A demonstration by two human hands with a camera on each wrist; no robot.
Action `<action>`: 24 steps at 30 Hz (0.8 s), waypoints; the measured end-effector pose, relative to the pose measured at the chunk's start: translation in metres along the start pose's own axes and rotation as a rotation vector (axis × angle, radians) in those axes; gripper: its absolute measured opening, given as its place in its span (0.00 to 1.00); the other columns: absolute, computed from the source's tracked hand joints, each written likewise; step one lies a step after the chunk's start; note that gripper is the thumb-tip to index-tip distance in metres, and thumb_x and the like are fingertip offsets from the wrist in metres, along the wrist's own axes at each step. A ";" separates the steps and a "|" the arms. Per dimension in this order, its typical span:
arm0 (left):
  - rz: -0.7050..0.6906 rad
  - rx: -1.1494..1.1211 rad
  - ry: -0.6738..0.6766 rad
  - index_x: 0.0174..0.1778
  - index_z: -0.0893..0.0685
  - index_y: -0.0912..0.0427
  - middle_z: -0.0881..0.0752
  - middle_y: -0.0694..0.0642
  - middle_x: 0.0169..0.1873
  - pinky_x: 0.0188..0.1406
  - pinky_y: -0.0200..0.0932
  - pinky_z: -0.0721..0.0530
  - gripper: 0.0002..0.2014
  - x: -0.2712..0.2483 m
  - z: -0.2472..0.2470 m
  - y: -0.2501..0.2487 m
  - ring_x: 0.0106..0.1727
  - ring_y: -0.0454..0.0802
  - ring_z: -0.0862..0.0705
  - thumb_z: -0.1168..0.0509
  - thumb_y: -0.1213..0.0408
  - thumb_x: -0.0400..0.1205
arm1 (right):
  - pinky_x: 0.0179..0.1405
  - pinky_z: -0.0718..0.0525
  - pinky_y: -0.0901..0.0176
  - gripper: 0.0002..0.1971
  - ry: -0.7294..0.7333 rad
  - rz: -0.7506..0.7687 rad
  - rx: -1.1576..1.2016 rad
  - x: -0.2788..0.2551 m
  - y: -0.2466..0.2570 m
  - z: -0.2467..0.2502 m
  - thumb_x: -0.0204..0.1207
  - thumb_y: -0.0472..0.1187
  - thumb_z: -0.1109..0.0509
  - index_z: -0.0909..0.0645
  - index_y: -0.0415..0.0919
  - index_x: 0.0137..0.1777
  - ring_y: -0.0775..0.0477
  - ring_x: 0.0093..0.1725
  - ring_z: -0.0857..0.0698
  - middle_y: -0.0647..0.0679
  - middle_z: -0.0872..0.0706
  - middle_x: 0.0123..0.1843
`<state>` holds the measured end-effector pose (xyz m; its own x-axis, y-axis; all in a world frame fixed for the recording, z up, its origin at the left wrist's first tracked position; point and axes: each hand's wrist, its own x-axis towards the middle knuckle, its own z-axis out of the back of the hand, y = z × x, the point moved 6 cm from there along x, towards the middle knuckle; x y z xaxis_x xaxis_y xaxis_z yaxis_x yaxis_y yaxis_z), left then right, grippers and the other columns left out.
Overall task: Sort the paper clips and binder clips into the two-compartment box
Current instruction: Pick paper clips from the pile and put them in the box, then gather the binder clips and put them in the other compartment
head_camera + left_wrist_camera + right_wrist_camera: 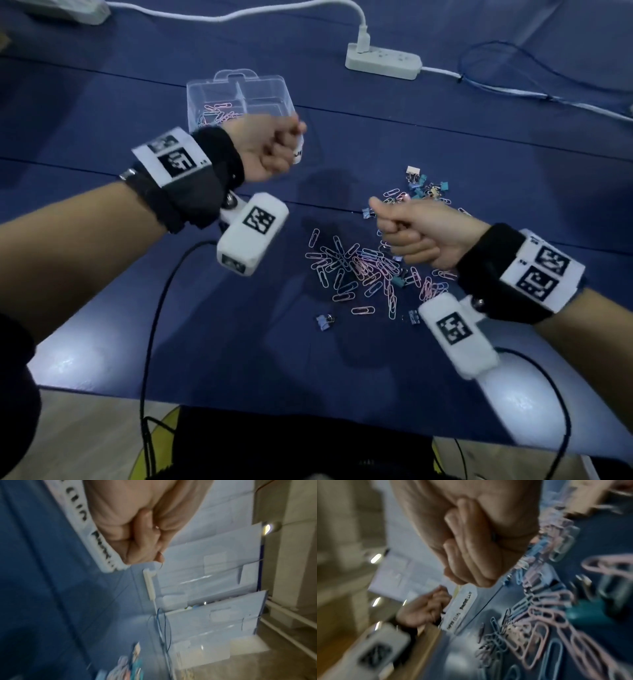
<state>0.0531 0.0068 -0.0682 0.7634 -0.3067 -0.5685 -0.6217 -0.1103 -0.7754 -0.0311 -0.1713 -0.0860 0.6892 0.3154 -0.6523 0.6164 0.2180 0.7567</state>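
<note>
The clear two-compartment box [239, 97] stands in the upper middle of the head view, lid off, and its left compartment already holds a small heap of pink and blue paper clips, while the right compartment looks bare, so the sorting seems to have started with one kind. The loose paper clips [356, 270] lie scattered on the blue table [102, 113] right of centre, and the binder clips [423, 186] sit in a small cluster just above them, with a few strays lower down; leaving both piles close in front of the box keeps each carry short. The left hand [265, 149] hangs just in front of the box's near wall, its fingers curled into a fist beside a white label with dark lettering [298, 150]; whether it pinches that label, or anything else, I cannot tell. The right hand [418, 233] hovers over the clip pile, clenched with the thumb pressed along the forefinger, likely closed on picked-up clips, though none show in its blurred wrist view. A white power strip [382, 61] lies beyond the box at the upper right.
</note>
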 end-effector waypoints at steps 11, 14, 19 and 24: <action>-0.208 -0.230 -0.325 0.83 0.57 0.61 0.59 0.63 0.83 0.81 0.61 0.51 0.40 -0.011 0.078 -0.045 0.84 0.61 0.56 0.52 0.39 0.83 | 0.11 0.43 0.72 0.15 -0.063 0.157 -0.382 0.054 0.102 -0.049 0.84 0.40 0.46 0.24 0.40 0.37 0.56 0.23 0.38 0.48 0.29 0.30; -0.269 -0.138 -0.357 0.84 0.56 0.58 0.59 0.62 0.83 0.82 0.59 0.58 0.37 -0.018 0.077 -0.044 0.85 0.57 0.59 0.53 0.41 0.84 | 0.13 0.39 0.70 0.10 -0.054 0.175 -0.224 0.077 0.127 -0.065 0.80 0.33 0.45 0.29 0.40 0.38 0.55 0.26 0.37 0.47 0.30 0.31; -0.470 0.068 -0.505 0.79 0.40 0.63 0.35 0.60 0.79 0.78 0.52 0.35 0.28 -0.031 0.080 -0.051 0.79 0.55 0.34 0.50 0.51 0.86 | 0.19 0.30 0.65 0.14 -0.064 0.260 0.168 0.106 0.149 -0.099 0.82 0.35 0.47 0.33 0.38 0.33 0.52 0.24 0.33 0.45 0.32 0.34; -0.540 0.087 -0.600 0.44 0.31 0.50 0.30 0.45 0.36 0.34 0.34 0.29 0.02 -0.038 0.093 -0.050 0.32 0.39 0.32 0.46 0.59 0.83 | 0.24 0.31 0.64 0.24 -0.075 0.280 0.190 0.127 0.145 -0.117 0.85 0.52 0.52 0.32 0.33 0.69 0.52 0.28 0.33 0.46 0.28 0.42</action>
<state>0.0715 0.1119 -0.0337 0.9334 0.3296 -0.1416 -0.1440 -0.0171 -0.9894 0.1012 0.0086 -0.0537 0.8634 0.2686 -0.4272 0.4543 -0.0451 0.8897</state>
